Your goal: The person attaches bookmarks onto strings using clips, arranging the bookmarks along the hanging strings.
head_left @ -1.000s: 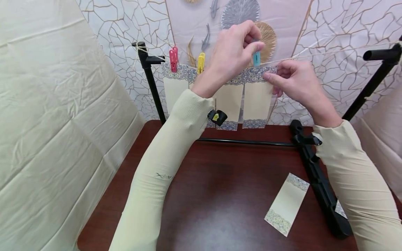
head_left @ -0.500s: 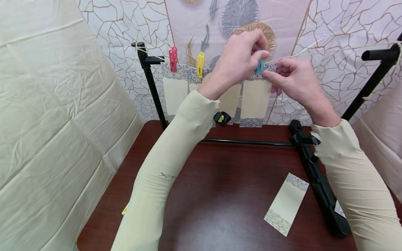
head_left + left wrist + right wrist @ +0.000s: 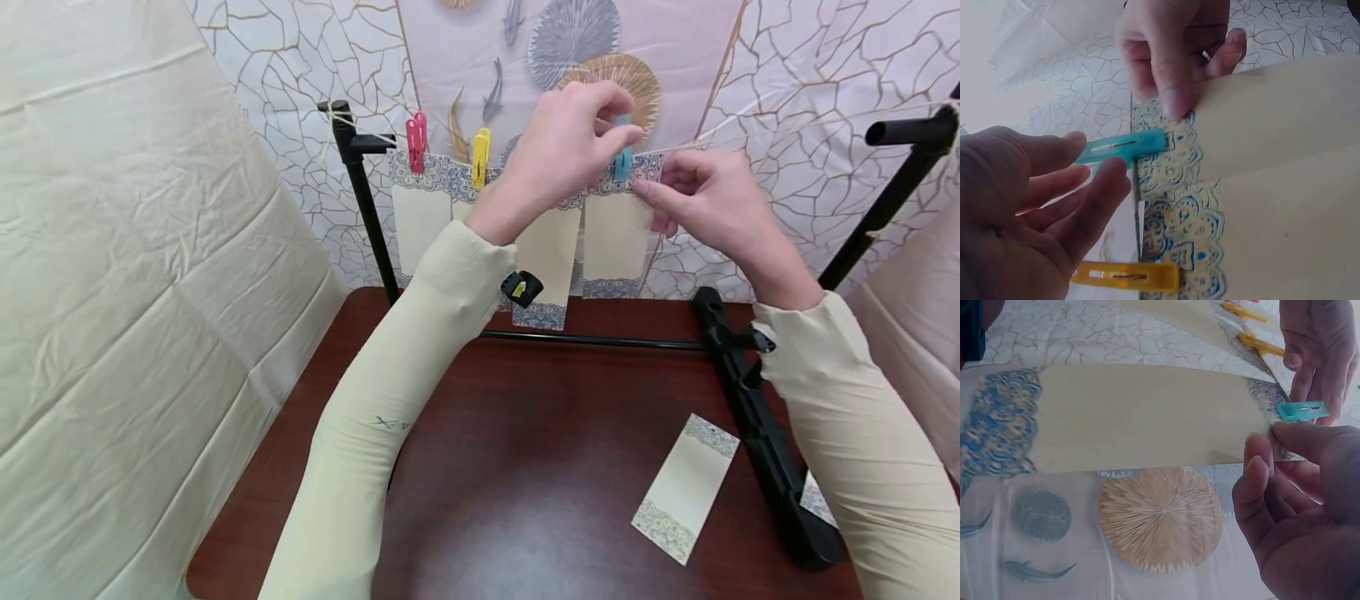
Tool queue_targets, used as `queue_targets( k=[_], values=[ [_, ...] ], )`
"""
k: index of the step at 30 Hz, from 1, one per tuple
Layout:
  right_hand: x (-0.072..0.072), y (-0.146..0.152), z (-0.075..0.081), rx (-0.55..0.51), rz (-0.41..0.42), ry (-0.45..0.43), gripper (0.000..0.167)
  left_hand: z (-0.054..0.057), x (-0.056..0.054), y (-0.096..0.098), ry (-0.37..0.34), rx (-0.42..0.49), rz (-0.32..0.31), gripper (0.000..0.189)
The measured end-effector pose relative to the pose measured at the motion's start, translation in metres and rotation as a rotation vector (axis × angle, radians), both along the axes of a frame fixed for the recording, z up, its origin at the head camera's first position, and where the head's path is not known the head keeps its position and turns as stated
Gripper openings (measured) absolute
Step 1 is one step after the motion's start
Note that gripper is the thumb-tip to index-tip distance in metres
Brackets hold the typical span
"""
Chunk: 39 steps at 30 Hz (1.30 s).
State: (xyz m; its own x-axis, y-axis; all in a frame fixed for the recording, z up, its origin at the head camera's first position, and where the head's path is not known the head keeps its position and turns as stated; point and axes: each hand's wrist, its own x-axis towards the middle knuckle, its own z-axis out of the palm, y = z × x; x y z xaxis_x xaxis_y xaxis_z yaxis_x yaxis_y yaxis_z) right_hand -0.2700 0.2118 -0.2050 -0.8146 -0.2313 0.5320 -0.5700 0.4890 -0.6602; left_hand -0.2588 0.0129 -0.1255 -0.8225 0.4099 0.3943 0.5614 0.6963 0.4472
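Note:
A blue clothespin [image 3: 622, 164] sits over the patterned top edge of a cream card [image 3: 617, 237] at the cord. My left hand [image 3: 562, 142] is at the clothespin's handle end, thumb and index finger spread apart around it; in the left wrist view its fingertips overlap the clothespin [image 3: 1125, 145] only at that end. With my right hand [image 3: 705, 200], I pinch the card's upper right corner, thumb in front. In the right wrist view the thumb lies close beside the clothespin [image 3: 1302, 410]. More cards hang to the left under a red clothespin [image 3: 416, 143] and a yellow clothespin [image 3: 481, 157].
The cord [image 3: 795, 125] runs between black stand arms [image 3: 911, 129]. On the dark red table [image 3: 510, 467] lies a loose patterned card [image 3: 686, 489], left of the stand's black foot [image 3: 772, 442]. Another card [image 3: 817, 500] shows partly beside the right sleeve.
My left hand has brought the blue clothespin down and right onto the card's top edge, and its fingers have since spread. The right hand stays at the corner. The neighbouring card has swung.

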Motion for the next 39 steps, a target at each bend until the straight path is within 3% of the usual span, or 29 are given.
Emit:
queue_targets(
  k=[5,10,16,22,28,35,39],
  values=[
    [0.004,0.009,-0.010,0.079,0.015,-0.043,0.016,-0.003,0.007,-0.011,0.056,0.023,-0.042,0.034],
    [0.011,0.024,-0.018,0.151,-0.007,-0.085,0.021,-0.006,0.016,-0.021,0.129,-0.018,-0.120,0.032],
    [0.020,0.035,-0.031,0.248,-0.055,-0.065,0.022,-0.011,0.024,-0.033,0.145,0.012,-0.181,0.033],
    [0.024,0.041,-0.043,0.325,-0.088,-0.081,0.017,-0.025,0.036,-0.043,0.155,0.039,-0.274,0.038],
    [0.027,0.049,-0.057,0.387,-0.081,-0.122,0.018,-0.041,0.041,-0.054,0.173,0.009,-0.266,0.036],
    [0.035,0.051,-0.080,0.378,-0.057,-0.204,0.020,-0.065,0.045,-0.076,0.143,0.051,-0.256,0.037],
    [0.040,0.051,-0.092,0.405,-0.045,-0.205,0.021,-0.078,0.048,-0.089,0.157,0.065,-0.260,0.037]
  ],
)
